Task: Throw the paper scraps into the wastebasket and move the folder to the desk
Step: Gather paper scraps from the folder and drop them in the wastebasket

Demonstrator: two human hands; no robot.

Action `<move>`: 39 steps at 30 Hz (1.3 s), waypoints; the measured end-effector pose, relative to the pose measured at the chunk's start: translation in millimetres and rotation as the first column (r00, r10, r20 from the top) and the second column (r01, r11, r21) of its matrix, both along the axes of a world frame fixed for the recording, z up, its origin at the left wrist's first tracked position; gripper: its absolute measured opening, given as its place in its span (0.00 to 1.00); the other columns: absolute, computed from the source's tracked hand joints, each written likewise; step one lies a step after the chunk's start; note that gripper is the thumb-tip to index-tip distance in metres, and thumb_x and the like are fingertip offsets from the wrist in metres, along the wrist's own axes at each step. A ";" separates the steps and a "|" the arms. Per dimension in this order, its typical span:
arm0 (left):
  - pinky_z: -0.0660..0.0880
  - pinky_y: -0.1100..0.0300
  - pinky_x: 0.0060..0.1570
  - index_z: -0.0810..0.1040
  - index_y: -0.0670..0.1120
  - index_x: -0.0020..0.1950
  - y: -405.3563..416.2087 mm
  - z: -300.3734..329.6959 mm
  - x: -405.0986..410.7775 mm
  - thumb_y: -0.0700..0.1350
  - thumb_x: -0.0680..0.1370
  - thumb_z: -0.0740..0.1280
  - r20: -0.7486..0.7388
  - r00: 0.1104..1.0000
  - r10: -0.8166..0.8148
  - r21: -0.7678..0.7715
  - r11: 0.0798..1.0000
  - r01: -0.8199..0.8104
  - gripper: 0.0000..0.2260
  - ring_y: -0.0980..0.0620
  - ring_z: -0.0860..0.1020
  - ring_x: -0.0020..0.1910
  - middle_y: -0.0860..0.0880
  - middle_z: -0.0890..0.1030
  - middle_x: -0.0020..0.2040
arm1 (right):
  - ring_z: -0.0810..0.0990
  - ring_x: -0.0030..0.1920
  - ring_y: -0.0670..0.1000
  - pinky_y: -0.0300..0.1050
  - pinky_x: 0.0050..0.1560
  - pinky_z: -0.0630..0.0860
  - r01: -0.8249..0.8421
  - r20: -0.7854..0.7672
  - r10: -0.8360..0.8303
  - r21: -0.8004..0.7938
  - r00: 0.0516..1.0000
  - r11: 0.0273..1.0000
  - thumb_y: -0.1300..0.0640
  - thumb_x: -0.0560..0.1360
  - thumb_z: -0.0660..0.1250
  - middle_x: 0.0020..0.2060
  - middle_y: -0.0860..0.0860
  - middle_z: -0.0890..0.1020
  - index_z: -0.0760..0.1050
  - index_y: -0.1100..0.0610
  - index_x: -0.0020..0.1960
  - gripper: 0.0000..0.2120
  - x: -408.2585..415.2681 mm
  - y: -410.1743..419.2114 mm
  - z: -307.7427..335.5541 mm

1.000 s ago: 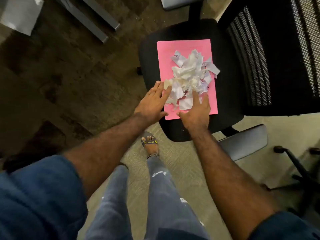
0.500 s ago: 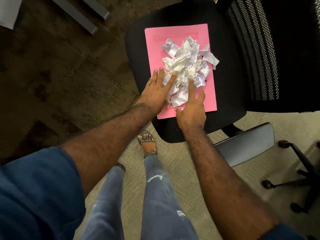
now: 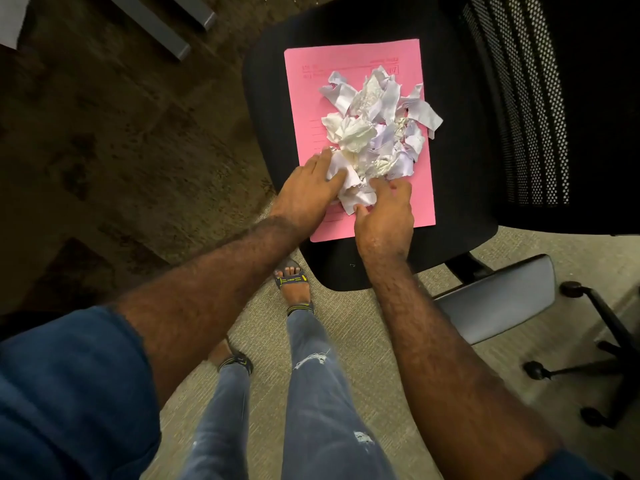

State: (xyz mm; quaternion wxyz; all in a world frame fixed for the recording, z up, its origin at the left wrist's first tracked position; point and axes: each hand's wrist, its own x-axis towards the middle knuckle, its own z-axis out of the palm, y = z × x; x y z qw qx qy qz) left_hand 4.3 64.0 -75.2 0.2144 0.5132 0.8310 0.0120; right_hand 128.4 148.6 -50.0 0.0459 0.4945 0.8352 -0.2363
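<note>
A pink folder lies flat on the black seat of an office chair. A heap of crumpled white paper scraps sits on the folder. My left hand lies flat against the heap's near left side, fingers together and pressing on the scraps. My right hand is at the heap's near edge, its fingers curled around some scraps, thumb under them. No wastebasket and no desk surface show in the head view.
The chair's mesh backrest rises at the right, a grey armrest below it, and the wheeled base at far right. Grey metal legs cross the dark carpet at top left. My legs and sandalled feet stand before the chair.
Both hands have pushed further into the near side of the heap. My right hand's fingers went from flat to curled around scraps. The heap is bunched tighter.
</note>
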 end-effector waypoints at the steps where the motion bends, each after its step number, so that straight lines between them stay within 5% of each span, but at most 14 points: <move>1: 0.71 0.44 0.67 0.68 0.44 0.75 -1.0 -0.8 -0.5 0.40 0.81 0.68 -0.004 1.000 -0.009 -0.001 1.000 0.009 0.23 0.36 0.65 0.78 0.35 0.56 0.82 | 0.80 0.63 0.58 0.56 0.63 0.81 0.003 -0.006 -0.003 0.001 1.000 1.000 0.57 0.76 0.77 0.69 0.54 0.73 0.76 0.54 0.72 0.25 -1.0 0.6 -0.6; 7: 0.69 0.47 0.73 0.75 0.37 0.66 -6.1 -2.8 -0.4 0.40 0.82 0.67 -0.012 0.999 -0.045 0.019 0.999 0.045 0.14 0.36 0.62 0.81 0.34 0.55 0.83 | 0.78 0.67 0.57 0.52 0.63 0.78 -0.005 -0.018 0.005 -0.001 1.000 1.000 0.55 0.74 0.80 0.68 0.54 0.76 0.71 0.50 0.77 0.34 -4.6 -4.0 -3.5; 15: 0.71 0.46 0.70 0.73 0.34 0.70 -8.2 0.2 -0.4 0.34 0.83 0.62 -0.001 0.999 -0.051 0.094 0.994 0.051 0.15 0.37 0.70 0.75 0.35 0.69 0.77 | 0.82 0.58 0.59 0.53 0.59 0.80 0.018 -0.072 -0.014 0.051 0.997 0.999 0.62 0.77 0.72 0.58 0.55 0.81 0.81 0.54 0.68 0.20 -4.0 -5.0 -7.8; 23: 0.84 0.45 0.41 0.82 0.34 0.55 -17.6 17.6 2.0 0.36 0.76 0.74 0.055 0.997 0.052 0.289 0.955 -0.065 0.10 0.37 0.84 0.54 0.35 0.83 0.60 | 0.85 0.56 0.56 0.50 0.59 0.80 0.110 -0.198 -0.103 0.025 0.975 0.994 0.61 0.77 0.73 0.55 0.54 0.86 0.85 0.56 0.61 0.13 -4.0 -10.8 2.0; 28: 0.81 0.43 0.56 0.78 0.38 0.66 -19.6 25.0 -1.7 0.41 0.82 0.64 0.152 0.974 0.165 0.307 0.929 -0.206 0.14 0.41 0.78 0.66 0.43 0.76 0.73 | 0.85 0.53 0.50 0.45 0.57 0.81 0.195 -0.307 -0.176 0.031 0.935 0.980 0.60 0.76 0.74 0.52 0.51 0.87 0.86 0.56 0.59 0.11 -5.4 -17.0 16.4; 32: 0.80 0.43 0.56 0.79 0.38 0.67 -23.1 41.1 -1.8 0.39 0.81 0.64 0.215 0.949 0.231 0.370 0.880 -0.298 0.15 0.42 0.79 0.64 0.44 0.78 0.70 | 0.84 0.51 0.46 0.31 0.51 0.77 0.253 -0.356 -0.225 0.033 0.907 0.967 0.58 0.76 0.75 0.50 0.49 0.87 0.87 0.54 0.58 0.10 -7.8 -17.1 28.2; 36: 0.80 0.45 0.58 0.80 0.38 0.66 -30.3 52.9 -1.8 0.39 0.81 0.65 0.258 0.925 0.278 0.421 0.830 -0.366 0.14 0.43 0.81 0.63 0.44 0.80 0.69 | 0.86 0.49 0.45 0.43 0.53 0.84 0.316 -0.407 -0.319 -0.076 0.856 0.946 0.56 0.75 0.77 0.48 0.46 0.87 0.87 0.52 0.57 0.10 -9.8 -15.2 39.9; 39: 0.80 0.46 0.58 0.81 0.37 0.64 -36.8 60.9 -1.8 0.39 0.81 0.65 0.276 0.916 0.292 0.440 0.809 -0.391 0.13 0.44 0.81 0.63 0.45 0.80 0.68 | 0.85 0.47 0.39 0.38 0.51 0.83 0.378 -0.433 -0.412 -0.168 0.801 0.911 0.54 0.74 0.79 0.45 0.41 0.87 0.87 0.52 0.57 0.12 -11.7 -15.2 46.6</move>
